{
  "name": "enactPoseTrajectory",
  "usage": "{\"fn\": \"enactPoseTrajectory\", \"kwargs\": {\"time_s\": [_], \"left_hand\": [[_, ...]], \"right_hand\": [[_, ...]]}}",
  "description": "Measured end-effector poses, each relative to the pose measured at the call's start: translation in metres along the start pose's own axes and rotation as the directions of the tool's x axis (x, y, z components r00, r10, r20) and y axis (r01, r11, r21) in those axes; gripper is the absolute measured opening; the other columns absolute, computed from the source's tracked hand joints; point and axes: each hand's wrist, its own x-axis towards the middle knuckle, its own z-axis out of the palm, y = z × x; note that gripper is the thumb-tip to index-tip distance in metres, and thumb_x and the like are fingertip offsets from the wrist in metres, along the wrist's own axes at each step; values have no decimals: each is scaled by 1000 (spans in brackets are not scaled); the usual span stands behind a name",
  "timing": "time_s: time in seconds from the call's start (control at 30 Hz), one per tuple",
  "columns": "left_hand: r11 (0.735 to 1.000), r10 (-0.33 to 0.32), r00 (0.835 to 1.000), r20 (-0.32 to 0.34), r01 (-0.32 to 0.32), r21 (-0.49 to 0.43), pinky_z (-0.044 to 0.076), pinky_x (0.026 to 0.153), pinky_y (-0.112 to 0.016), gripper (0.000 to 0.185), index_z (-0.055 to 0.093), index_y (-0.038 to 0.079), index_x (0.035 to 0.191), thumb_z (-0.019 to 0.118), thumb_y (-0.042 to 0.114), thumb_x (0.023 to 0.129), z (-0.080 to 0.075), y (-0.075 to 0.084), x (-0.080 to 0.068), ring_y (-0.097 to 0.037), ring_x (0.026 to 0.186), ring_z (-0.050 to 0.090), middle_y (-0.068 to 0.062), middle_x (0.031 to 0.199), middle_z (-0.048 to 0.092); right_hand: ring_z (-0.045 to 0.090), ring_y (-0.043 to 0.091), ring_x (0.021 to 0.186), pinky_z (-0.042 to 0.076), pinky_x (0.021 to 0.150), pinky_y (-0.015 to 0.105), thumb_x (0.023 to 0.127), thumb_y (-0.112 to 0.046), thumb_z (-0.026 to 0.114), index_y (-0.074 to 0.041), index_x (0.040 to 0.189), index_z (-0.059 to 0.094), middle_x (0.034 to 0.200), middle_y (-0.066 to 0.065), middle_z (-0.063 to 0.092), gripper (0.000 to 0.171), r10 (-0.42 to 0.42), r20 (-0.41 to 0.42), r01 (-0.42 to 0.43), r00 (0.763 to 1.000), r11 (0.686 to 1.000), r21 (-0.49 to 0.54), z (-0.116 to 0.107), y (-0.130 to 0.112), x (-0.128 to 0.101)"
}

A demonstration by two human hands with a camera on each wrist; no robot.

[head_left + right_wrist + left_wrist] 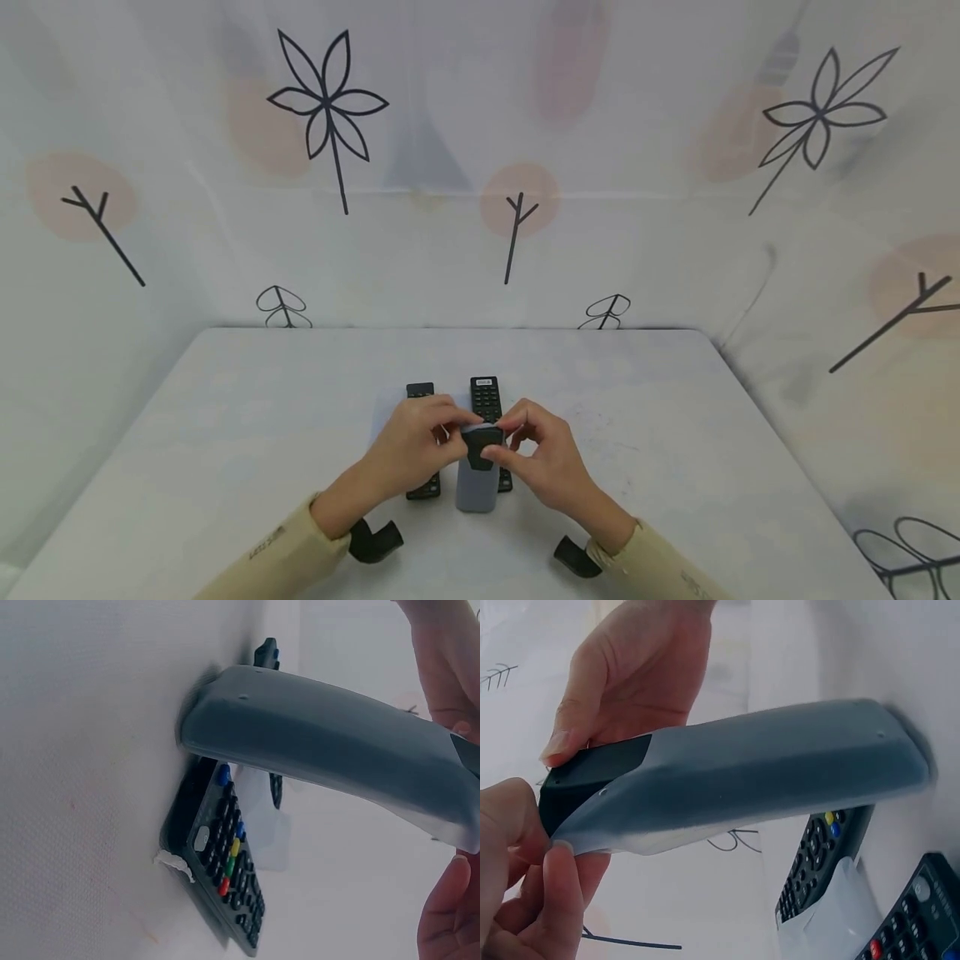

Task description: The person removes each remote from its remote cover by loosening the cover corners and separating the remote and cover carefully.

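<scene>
A black remote control [482, 450] stands tilted with most of its length inside a translucent bluish sleeve [476, 493]. The sleeve's closed end rests on or just above the table; the remote's bare end sticks out at the top, as the left wrist view shows. My left hand [415, 435] pinches the sleeve's loose open edge between thumb and fingers. On the other side, my right hand [546, 457] grips the bare end of the remote, its thumb lying along it. Behind them lie a second remote [486, 397] at right and a third remote [426, 487] at left, partly hidden by my left hand.
A thin translucent sheet or sleeve [844, 911] lies between the two remotes on the white table [247, 433]. Black curved pieces [375, 542] show at both cuffs. A patterned cloth [420, 250] hangs behind the table and along its sides.
</scene>
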Motion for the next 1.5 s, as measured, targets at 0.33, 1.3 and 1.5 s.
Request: {"fn": "enactPoseTrajectory", "kwargs": {"time_s": [0.33, 1.3, 1.5], "left_hand": [[952, -231, 969, 89, 244, -184, 51, 57, -26, 27, 77, 11, 97, 62, -6, 82, -2, -10, -1, -9, 64, 54, 7, 79, 66], [858, -374, 892, 254, 437, -270, 55, 72, -30, 24, 61, 10, 119, 61, 5, 96, -12, -10, -11, -22, 87, 67, -2, 102, 67], [885, -335, 909, 248, 394, -248, 54, 69, -29, 10, 66, 11, 100, 66, 4, 92, -12, -10, -11, -14, 84, 65, 0, 97, 67]], "right_hand": [[59, 19, 80, 53, 64, 29, 77, 12, 78, -3, 99, 60, 92, 10, 64, 31, 6, 18, -6, 1000, 1000, 5, 1, -3, 2], [66, 23, 91, 56, 79, 32, 90, 2, 69, -4, 108, 69, 107, 11, 67, 18, 236, 141, -258, 961, 951, 168, -19, 2, 0], [65, 23, 89, 57, 77, 32, 89, 3, 69, -5, 106, 69, 104, 10, 67, 18, 210, 131, -230, 969, 960, 161, -17, 2, 1]]}}
